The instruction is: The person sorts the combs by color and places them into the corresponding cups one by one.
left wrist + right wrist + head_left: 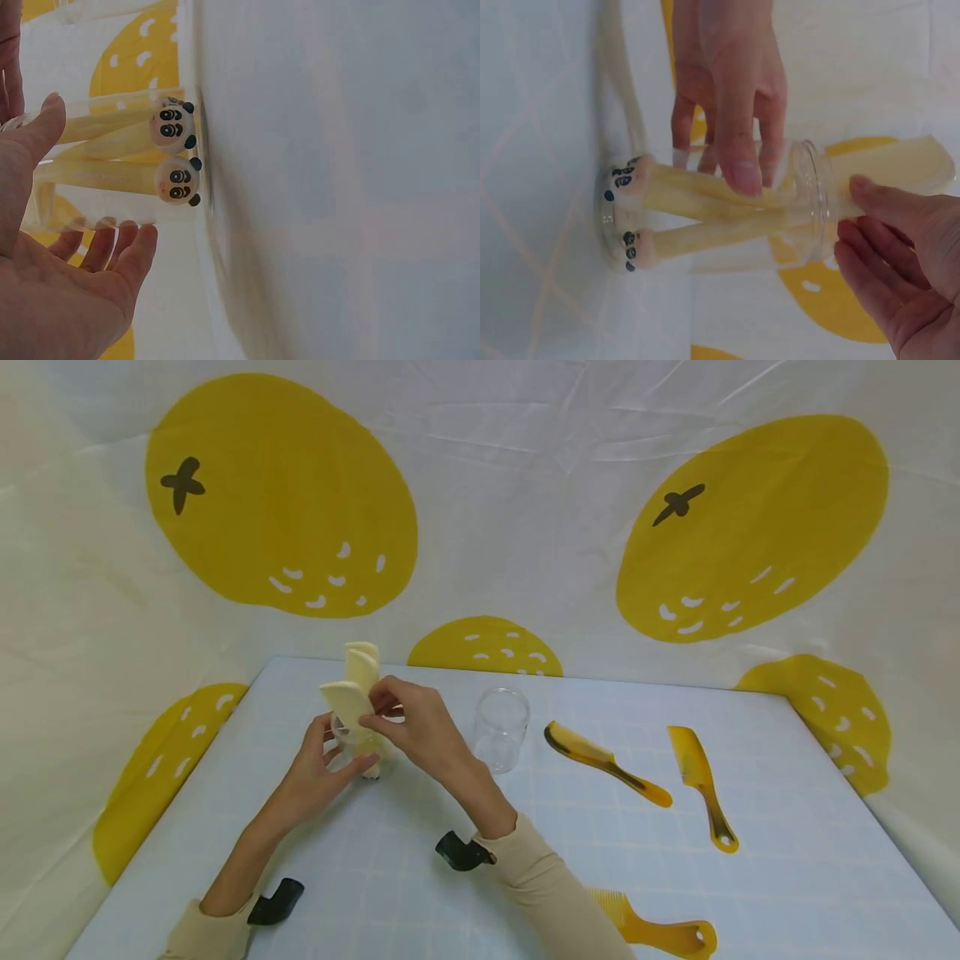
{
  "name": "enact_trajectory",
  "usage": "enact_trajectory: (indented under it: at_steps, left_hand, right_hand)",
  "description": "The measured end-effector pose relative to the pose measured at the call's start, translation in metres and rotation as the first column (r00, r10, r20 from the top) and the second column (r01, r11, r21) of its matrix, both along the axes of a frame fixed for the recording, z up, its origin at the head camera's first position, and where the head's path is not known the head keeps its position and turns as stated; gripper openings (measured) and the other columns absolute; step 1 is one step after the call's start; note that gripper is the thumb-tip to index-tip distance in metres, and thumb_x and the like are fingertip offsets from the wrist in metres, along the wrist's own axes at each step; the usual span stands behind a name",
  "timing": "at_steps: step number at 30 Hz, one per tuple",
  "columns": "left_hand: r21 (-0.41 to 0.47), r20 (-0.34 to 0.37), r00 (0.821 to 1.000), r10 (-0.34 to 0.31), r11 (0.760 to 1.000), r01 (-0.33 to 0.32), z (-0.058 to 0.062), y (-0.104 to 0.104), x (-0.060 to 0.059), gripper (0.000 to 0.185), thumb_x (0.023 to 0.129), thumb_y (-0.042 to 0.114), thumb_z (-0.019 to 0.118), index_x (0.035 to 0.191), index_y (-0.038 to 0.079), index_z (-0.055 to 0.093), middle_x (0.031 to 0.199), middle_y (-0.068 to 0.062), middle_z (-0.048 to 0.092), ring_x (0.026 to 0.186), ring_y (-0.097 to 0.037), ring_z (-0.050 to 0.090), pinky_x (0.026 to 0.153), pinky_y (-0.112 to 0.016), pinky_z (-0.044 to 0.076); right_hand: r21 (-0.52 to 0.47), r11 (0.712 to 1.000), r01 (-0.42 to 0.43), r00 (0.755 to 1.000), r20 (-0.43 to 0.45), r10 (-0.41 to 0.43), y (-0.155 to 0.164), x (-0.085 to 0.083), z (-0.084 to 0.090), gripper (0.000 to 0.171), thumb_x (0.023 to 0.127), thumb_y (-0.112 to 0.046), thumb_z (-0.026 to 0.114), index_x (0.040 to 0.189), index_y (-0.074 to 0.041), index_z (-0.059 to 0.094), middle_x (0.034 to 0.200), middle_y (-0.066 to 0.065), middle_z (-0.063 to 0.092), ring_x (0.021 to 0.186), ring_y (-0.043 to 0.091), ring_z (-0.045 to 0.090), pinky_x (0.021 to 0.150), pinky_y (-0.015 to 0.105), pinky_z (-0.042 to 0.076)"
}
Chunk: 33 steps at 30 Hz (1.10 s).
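Table [375, 868] beneath, left hand [317, 779] clasps a jar [823, 234], right hand [418, 718] pinching an implement [347, 701] protruding from it.

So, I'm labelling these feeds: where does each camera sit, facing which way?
Head: worn on the head, facing forward and down over the table and combs; the left hand, right hand and both sleeves show.
Left wrist: worn on that wrist, facing the clear jar side-on; its own hand shows, plus part of the other at the left edge.
Right wrist: worn on that wrist, facing the same jar; its own hand is lower right, the other at the top.
Both wrist views show panda faces at the jar's bottom.
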<state>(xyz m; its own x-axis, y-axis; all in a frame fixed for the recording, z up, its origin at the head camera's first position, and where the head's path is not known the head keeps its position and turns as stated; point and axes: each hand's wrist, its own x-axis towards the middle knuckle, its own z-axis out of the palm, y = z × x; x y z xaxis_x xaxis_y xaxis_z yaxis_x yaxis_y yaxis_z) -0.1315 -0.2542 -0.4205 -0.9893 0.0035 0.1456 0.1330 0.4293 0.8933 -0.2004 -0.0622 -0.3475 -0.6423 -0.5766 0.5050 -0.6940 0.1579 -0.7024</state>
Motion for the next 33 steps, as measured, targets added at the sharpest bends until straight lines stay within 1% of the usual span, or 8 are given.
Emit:
enact_trajectory:
  at_steps: [3,7,14,17,24,28,31,33]
  left_hand:
    - [0.002,-0.002,1.0,0.0,1.0,0.0,0.0,-0.001,0.001,0.082,0.094,0.021,0.078,0.151,0.003,0.022,0.148,-0.019,0.031,0.136,-0.039,0.033,0.116,-0.069,0.028]
    - [0.007,-0.007,1.0,-0.001,1.0,0.001,0.002,-0.001,0.002,0.081,0.094,0.02,0.078,0.151,0.003,0.022,0.148,-0.019,0.031,0.136,-0.039,0.034,0.115,-0.069,0.029]
    - [0.01,-0.034,0.999,-0.002,1.0,0.003,0.001,0.0,0.001,0.076,0.094,0.016,0.078,0.146,0.0,0.025,0.142,-0.021,0.033,0.134,-0.039,0.036,0.114,-0.07,0.031]
    - [0.01,-0.044,0.999,-0.005,1.0,0.006,0.001,0.001,0.001,0.075,0.093,0.014,0.078,0.146,-0.001,0.026,0.141,-0.021,0.034,0.133,-0.039,0.036,0.113,-0.07,0.031]
    - [-0.001,-0.07,0.998,-0.007,1.0,0.007,0.0,0.001,0.002,0.075,0.092,0.014,0.079,0.146,-0.001,0.029,0.142,-0.021,0.036,0.133,-0.038,0.039,0.112,-0.069,0.034]
    - [-0.049,-0.074,0.997,0.004,0.999,-0.008,0.003,0.001,0.004,0.07,0.093,0.017,0.079,0.145,-0.001,0.036,0.14,-0.021,0.04,0.135,-0.04,0.04,0.11,-0.068,0.037]
    - [-0.128,-0.072,0.997,0.031,0.991,-0.04,0.005,0.002,0.006,0.067,0.093,0.021,0.079,0.143,-0.003,0.041,0.138,-0.024,0.042,0.134,-0.044,0.041,0.107,-0.068,0.041]
    - [-0.188,-0.073,0.996,0.054,0.98,-0.067,0.007,0.003,0.008,0.066,0.094,0.023,0.078,0.143,-0.005,0.042,0.137,-0.026,0.044,0.131,-0.046,0.045,0.104,-0.067,0.045]
  right_hand:
    - [-0.002,1.0,0.011,1.0,0.022,-0.011,0.001,0.002,0.001,0.021,0.088,-0.007,0.081,0.101,-0.001,0.065,0.095,0.009,0.071,0.089,0.017,0.07,0.082,0.026,0.061]
    - [0.006,1.0,0.006,1.0,0.029,-0.006,0.005,0.003,0.001,0.02,0.089,-0.007,0.081,0.1,-0.001,0.064,0.094,0.008,0.07,0.088,0.015,0.069,0.081,0.024,0.061]
    - [0.018,0.999,-0.026,1.0,0.004,0.026,0.015,0.005,0.002,0.021,0.089,-0.005,0.08,0.103,0.002,0.065,0.098,0.013,0.069,0.091,0.02,0.069,0.086,0.029,0.06]
    - [0.017,0.999,-0.037,0.999,-0.007,0.037,0.02,0.006,0.002,0.02,0.091,-0.004,0.078,0.104,0.003,0.065,0.099,0.014,0.069,0.093,0.022,0.069,0.088,0.027,0.059]
    - [0.009,1.0,-0.026,0.999,-0.042,0.027,0.032,0.01,0.001,0.012,0.096,-0.003,0.072,0.104,0.002,0.066,0.099,0.009,0.069,0.093,0.019,0.069,0.089,0.024,0.058]
    - [-0.003,1.0,-0.012,0.998,-0.064,0.012,0.039,0.01,-0.002,0.008,0.096,-0.002,0.071,0.102,0.0,0.066,0.096,0.008,0.069,0.091,0.019,0.069,0.088,0.025,0.058]
    - [-0.008,1.0,-0.009,0.998,-0.067,0.009,0.045,0.011,-0.003,0.008,0.096,-0.002,0.071,0.102,-0.001,0.066,0.096,0.007,0.069,0.09,0.018,0.068,0.087,0.027,0.059]
    - [-0.007,1.0,-0.008,0.998,-0.069,0.007,0.049,0.012,-0.004,0.007,0.097,-0.002,0.07,0.102,-0.001,0.066,0.097,0.007,0.069,0.09,0.018,0.068,0.087,0.028,0.059]
